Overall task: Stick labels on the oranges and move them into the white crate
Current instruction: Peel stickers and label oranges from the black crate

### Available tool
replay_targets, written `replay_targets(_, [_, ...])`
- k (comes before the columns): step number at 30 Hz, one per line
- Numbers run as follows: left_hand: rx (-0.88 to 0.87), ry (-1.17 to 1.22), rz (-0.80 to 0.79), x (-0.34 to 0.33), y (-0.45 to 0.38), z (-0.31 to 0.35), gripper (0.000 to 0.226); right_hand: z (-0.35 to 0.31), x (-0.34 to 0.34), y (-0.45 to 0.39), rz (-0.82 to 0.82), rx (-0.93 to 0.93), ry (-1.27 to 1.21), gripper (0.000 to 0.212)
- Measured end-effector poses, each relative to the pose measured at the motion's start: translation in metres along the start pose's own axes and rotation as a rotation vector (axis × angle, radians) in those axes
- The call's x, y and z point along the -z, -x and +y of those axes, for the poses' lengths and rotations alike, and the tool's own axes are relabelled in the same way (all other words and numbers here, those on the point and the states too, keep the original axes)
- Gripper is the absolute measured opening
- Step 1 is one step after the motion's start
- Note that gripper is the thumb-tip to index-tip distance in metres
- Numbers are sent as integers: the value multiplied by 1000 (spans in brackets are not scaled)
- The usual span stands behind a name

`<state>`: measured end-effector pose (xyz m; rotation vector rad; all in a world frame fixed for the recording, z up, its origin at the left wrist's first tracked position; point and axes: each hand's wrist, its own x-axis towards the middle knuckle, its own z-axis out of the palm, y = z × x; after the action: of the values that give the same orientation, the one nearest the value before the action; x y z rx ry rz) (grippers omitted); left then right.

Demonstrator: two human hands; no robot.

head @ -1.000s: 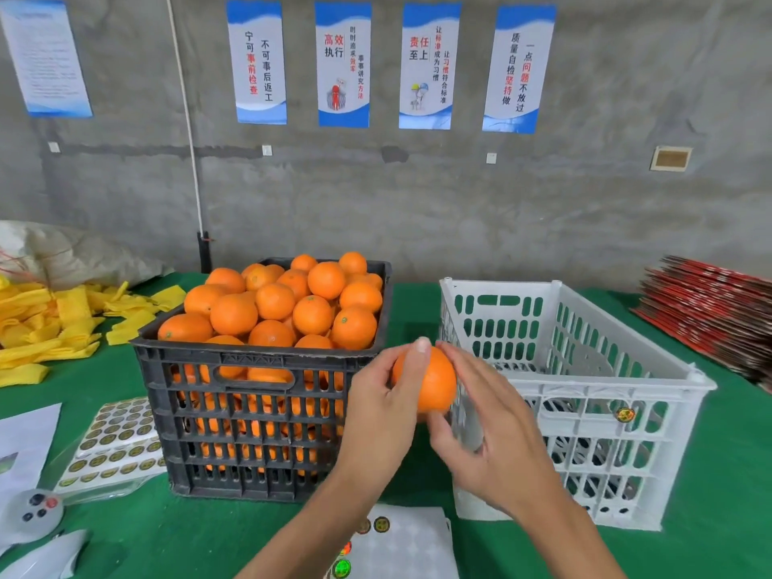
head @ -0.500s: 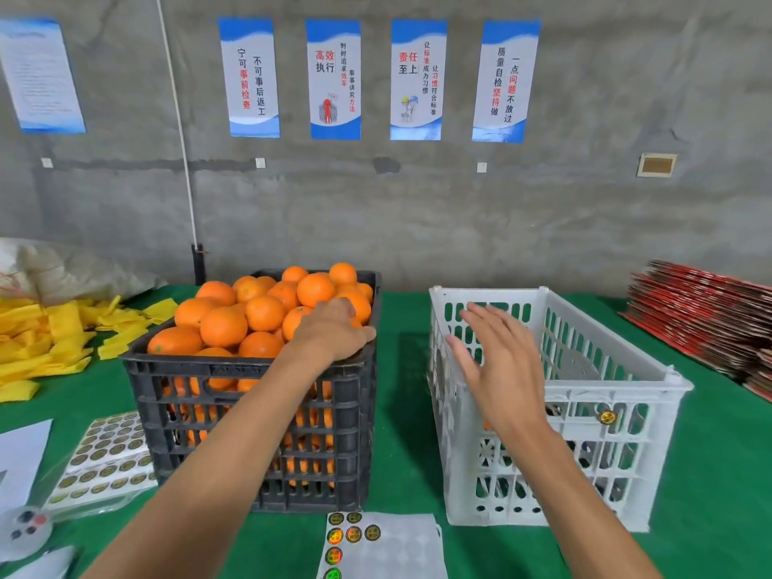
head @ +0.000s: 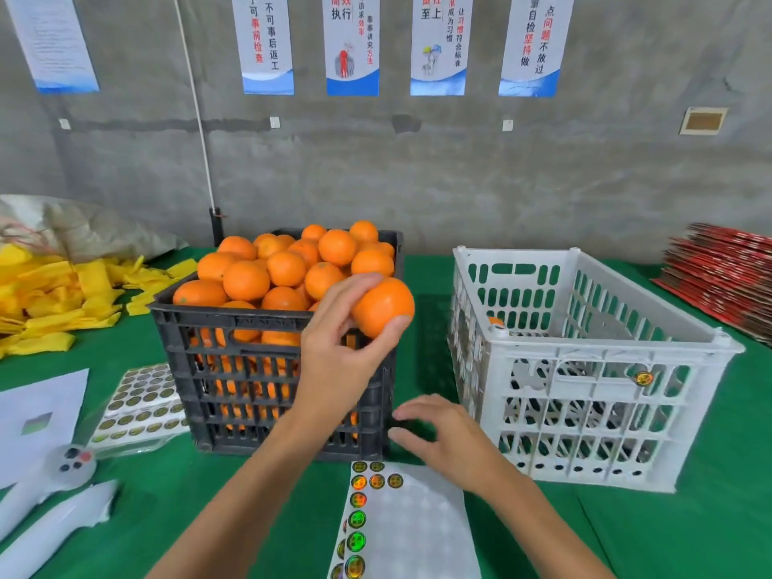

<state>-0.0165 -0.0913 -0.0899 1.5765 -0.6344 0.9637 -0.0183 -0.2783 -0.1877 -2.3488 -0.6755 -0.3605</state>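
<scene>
1. Centrally, the left hand (head: 334,361) grips an orange (head: 382,307) in curled fingers, raised at the near right corner of the full black crate (head: 267,369).
2. Right hand (head: 447,436), fingers loosely spread and holding nothing, hovers over the label sheet (head: 409,524).
3. White crate (head: 585,369) stands to the right on the green table (head: 689,537); one orange (head: 496,320) shows through its wall.

Two bare forearms, no sleeves, bare hands

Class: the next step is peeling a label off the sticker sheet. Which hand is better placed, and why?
The right hand: it hovers empty just above the sticker sheet, while the left hand grips an orange.
</scene>
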Motion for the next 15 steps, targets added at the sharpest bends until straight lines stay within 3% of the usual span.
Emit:
replay_targets(5, [119, 81, 15, -3, 64, -14, 47, 27, -37, 26, -199, -120, -6, 67])
replay_targets(11, [496, 120, -80, 8, 129, -43, 52, 36, -51, 35, -190, -131, -23, 55])
replay_targets(15, [622, 93, -115, 13, 150, -52, 53, 37, -53, 32, -129, -112, 24, 47])
